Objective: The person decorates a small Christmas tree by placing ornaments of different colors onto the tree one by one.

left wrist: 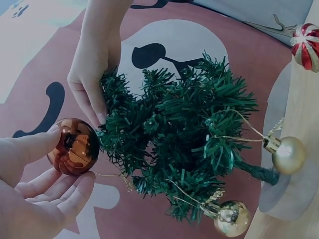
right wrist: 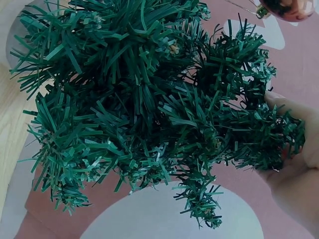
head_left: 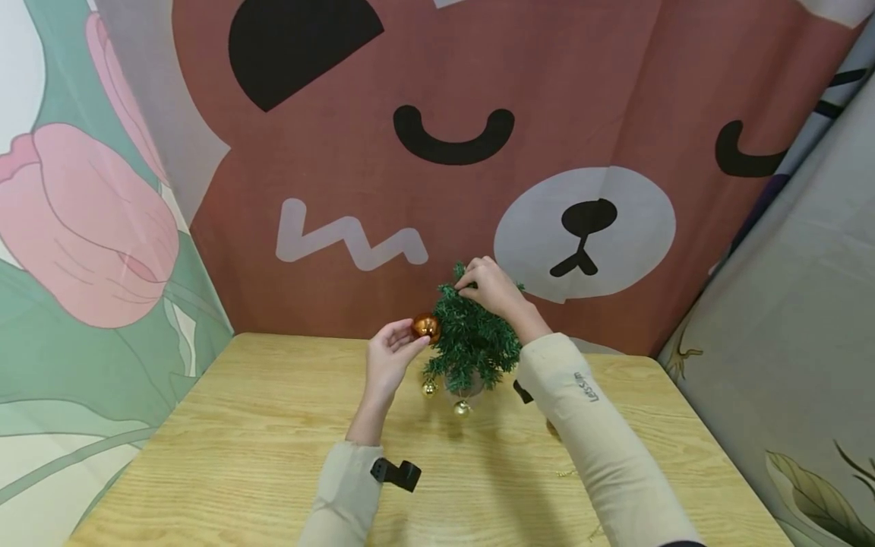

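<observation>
My left hand [head_left: 388, 365] holds a shiny copper-orange Christmas bauble [head_left: 427, 327] between thumb and fingers, at the left side of a small green artificial Christmas tree [head_left: 475, 342]. A thin gold string trails from the bauble toward the branches in the left wrist view. At the treetop, my right hand [head_left: 494, 287] pinches a branch; in the right wrist view the needles partly cover its fingers [right wrist: 284, 104]. Two gold baubles hang from the lower branches, one at the left [head_left: 429, 389] and one at the front [head_left: 462, 408]. The tree stands on a pale round base [left wrist: 289, 201].
A red and silver striped bauble [left wrist: 306, 47] lies on the wooden table [head_left: 273, 433] beyond the tree's base. Bits of gold string [head_left: 566, 474] lie near the right sleeve, which hides part of the tabletop. A curtain with a bear print [head_left: 328, 304] hangs behind the table.
</observation>
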`<state>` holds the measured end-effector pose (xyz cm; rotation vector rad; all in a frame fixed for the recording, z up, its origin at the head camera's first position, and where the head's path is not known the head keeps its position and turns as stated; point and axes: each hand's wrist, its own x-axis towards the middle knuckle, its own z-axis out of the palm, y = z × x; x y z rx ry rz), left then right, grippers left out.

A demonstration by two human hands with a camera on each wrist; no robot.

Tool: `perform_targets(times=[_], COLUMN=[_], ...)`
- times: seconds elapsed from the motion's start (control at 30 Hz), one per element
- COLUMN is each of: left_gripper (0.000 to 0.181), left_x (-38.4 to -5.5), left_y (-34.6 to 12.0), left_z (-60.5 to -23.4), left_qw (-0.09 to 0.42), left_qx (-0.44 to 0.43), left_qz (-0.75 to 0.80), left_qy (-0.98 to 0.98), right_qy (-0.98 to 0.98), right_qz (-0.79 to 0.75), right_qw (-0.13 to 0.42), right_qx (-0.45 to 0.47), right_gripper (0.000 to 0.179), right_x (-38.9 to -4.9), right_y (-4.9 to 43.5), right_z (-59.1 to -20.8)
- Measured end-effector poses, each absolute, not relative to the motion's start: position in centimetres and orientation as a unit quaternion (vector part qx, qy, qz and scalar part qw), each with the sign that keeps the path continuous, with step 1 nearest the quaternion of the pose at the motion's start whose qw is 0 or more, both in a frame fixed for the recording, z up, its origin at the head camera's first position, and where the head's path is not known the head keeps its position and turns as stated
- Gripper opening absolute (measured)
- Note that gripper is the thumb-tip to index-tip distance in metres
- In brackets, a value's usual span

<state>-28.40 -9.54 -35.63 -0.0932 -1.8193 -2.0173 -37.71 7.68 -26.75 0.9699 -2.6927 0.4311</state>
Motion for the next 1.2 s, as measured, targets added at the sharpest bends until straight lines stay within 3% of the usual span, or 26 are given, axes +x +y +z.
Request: perform_targets(times=[0.57, 0.8, 1.2], left_gripper=[0.036, 0.052, 0.043], left_x=[-29.1, -29.2, -29.6], left_y=[-9.4, -9.4, -9.0], left_z=[-34.3, -33.6, -33.3], left_qw=[0.215, 0.204, 0.205], left_qx=[-0.043, -0.036, -0.044], left_qz=[-0.719, -0.714, -0.715], left_qy=[-0.659, -0.669, -0.667], right_qy=[-0.922, -0.909, -0.896], right_qz=[0.152, 0.203, 0.231], right_qw=[0.120, 0.119, 0.148], right_qx=[0.336, 0.345, 0.349], right_gripper=[0.016, 0.016, 0.017], right_x=[-37.8, -38.1, -38.0], right_y=[7.7, 8.1, 8.2], right_z=[-26.7, -26.7, -26.9])
